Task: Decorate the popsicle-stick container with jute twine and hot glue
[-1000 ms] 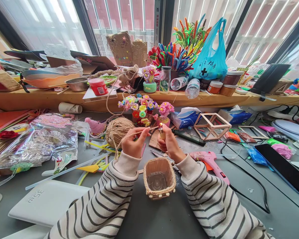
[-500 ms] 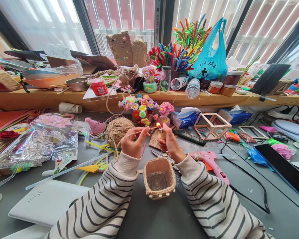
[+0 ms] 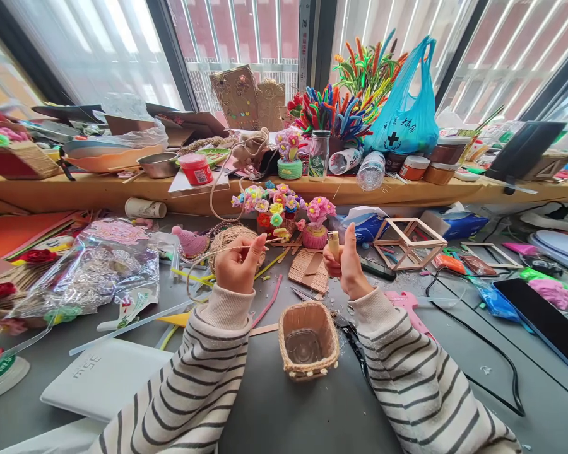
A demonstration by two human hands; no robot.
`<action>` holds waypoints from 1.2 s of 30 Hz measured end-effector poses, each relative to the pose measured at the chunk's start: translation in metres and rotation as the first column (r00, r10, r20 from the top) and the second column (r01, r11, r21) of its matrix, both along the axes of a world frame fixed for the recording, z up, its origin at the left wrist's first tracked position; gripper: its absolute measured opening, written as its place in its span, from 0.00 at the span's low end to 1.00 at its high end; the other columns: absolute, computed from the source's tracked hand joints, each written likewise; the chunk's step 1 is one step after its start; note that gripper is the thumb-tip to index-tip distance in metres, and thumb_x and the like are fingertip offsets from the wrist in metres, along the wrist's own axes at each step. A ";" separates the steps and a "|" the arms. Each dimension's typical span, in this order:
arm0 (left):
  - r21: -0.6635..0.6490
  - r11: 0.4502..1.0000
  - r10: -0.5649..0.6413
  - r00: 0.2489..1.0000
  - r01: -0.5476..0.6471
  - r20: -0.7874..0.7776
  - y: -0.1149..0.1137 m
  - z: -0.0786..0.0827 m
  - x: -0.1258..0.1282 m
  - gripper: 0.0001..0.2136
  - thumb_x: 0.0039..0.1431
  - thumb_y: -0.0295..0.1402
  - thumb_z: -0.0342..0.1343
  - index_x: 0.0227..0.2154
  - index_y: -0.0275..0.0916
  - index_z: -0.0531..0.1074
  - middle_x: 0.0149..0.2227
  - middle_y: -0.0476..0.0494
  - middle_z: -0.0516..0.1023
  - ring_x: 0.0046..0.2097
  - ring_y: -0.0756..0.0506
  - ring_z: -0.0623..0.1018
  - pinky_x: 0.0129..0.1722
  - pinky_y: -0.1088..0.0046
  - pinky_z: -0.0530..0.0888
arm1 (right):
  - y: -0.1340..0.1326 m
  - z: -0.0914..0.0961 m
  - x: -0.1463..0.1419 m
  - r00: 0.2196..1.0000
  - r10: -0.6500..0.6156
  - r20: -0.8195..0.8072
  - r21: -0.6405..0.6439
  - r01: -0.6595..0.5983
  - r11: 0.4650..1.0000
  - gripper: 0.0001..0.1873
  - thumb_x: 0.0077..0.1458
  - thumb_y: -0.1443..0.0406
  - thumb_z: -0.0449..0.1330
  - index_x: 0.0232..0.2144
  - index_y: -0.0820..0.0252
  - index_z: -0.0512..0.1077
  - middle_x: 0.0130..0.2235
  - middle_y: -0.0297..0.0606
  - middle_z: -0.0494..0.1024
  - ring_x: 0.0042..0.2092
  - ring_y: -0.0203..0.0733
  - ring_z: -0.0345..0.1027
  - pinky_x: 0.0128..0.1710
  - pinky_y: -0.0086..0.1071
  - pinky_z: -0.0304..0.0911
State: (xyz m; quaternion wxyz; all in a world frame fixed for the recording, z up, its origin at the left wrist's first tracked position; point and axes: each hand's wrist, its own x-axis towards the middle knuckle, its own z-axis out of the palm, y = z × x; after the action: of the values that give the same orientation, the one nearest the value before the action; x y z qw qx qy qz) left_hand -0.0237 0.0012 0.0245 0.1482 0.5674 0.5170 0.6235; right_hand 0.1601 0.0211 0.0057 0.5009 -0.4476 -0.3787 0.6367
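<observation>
My left hand (image 3: 236, 265) pinches a strand of jute twine (image 3: 203, 252) that runs back to a twine ball (image 3: 230, 239) behind it. My right hand (image 3: 348, 265) grips a small lighter (image 3: 334, 243) upright, thumb raised beside it, with no flame showing. The two hands are apart, with the twine's end pointing toward the lighter. Between my striped sleeves, a small twine-wrapped basket (image 3: 308, 340) with a clear cup inside stands on the grey table (image 3: 284, 410).
Small pipe-cleaner flower pots (image 3: 284, 211) stand behind my hands. A pink glue gun (image 3: 409, 309) with a black cord, a stick-frame cube (image 3: 409, 239) and a dark tablet (image 3: 544, 321) lie right. A white box (image 3: 99, 378) and plastic bags (image 3: 94, 265) lie left. The wooden ledge (image 3: 99, 189) is crowded.
The lighter's flame has gone out. My right hand has moved right and away from the twine end, thumb lifted. My left hand shifted slightly left, and the camera view shifted.
</observation>
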 end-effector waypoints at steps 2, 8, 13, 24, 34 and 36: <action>-0.021 1.000 0.005 0.999 -0.006 -0.048 0.001 0.002 -0.007 0.16 0.48 0.45 0.56 0.14 0.39 0.69 0.11 0.55 0.62 0.16 0.53 0.60 0.17 0.76 0.57 | 0.001 0.000 0.001 1.000 -0.002 -0.007 0.002 0.002 1.000 0.38 0.38 0.30 0.33 0.09 0.57 0.49 0.10 0.24 0.44 0.12 0.23 0.32 0.13 0.26 0.25; -0.009 1.000 0.014 0.994 -0.015 -0.104 -0.002 0.007 -0.012 0.15 0.49 0.44 0.55 0.15 0.39 0.69 0.13 0.54 0.64 0.17 0.53 0.62 0.19 0.76 0.59 | 0.000 0.001 0.004 1.000 0.010 -0.022 0.032 -0.009 0.999 0.38 0.37 0.30 0.34 0.09 0.57 0.50 0.10 0.24 0.44 0.12 0.24 0.33 0.13 0.26 0.26; 0.021 1.000 0.005 0.997 -0.003 -0.073 -0.005 0.009 -0.008 0.16 0.51 0.43 0.54 0.15 0.39 0.68 0.13 0.54 0.63 0.17 0.53 0.62 0.19 0.76 0.59 | 0.000 0.003 0.007 0.999 0.033 -0.027 0.065 -0.031 0.997 0.38 0.36 0.29 0.35 0.10 0.56 0.51 0.11 0.26 0.45 0.13 0.25 0.33 0.14 0.27 0.27; 0.037 0.997 -0.062 0.998 0.061 0.025 -0.007 0.012 -0.005 0.15 0.52 0.41 0.54 0.15 0.39 0.67 0.14 0.54 0.64 0.17 0.53 0.62 0.20 0.76 0.60 | -0.002 0.005 0.006 1.000 0.025 -0.010 0.075 -0.024 0.997 0.38 0.35 0.29 0.34 0.11 0.56 0.51 0.11 0.26 0.46 0.14 0.25 0.33 0.16 0.29 0.26; 0.011 0.999 -0.052 0.998 0.052 0.046 -0.012 0.015 0.000 0.15 0.51 0.40 0.54 0.14 0.39 0.66 0.13 0.54 0.62 0.17 0.53 0.61 0.20 0.75 0.58 | -0.002 0.007 0.007 1.000 0.027 0.012 0.074 -0.028 0.997 0.39 0.33 0.28 0.35 0.11 0.57 0.52 0.12 0.25 0.46 0.14 0.25 0.35 0.16 0.27 0.28; 0.007 0.999 -0.053 0.998 0.052 0.046 -0.012 0.016 -0.001 0.15 0.51 0.40 0.54 0.14 0.39 0.66 0.13 0.54 0.62 0.17 0.53 0.61 0.20 0.75 0.58 | -0.002 0.007 0.007 1.000 0.024 0.014 0.074 -0.025 0.997 0.39 0.33 0.29 0.35 0.11 0.57 0.52 0.11 0.25 0.47 0.14 0.25 0.35 0.15 0.27 0.28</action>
State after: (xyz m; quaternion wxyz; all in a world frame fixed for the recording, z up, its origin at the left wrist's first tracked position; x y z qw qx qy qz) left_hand -0.0244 -0.0111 0.0402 0.1748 0.5668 0.4966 0.6337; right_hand 0.1672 0.0187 0.0130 0.5070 -0.4281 -0.4108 0.6253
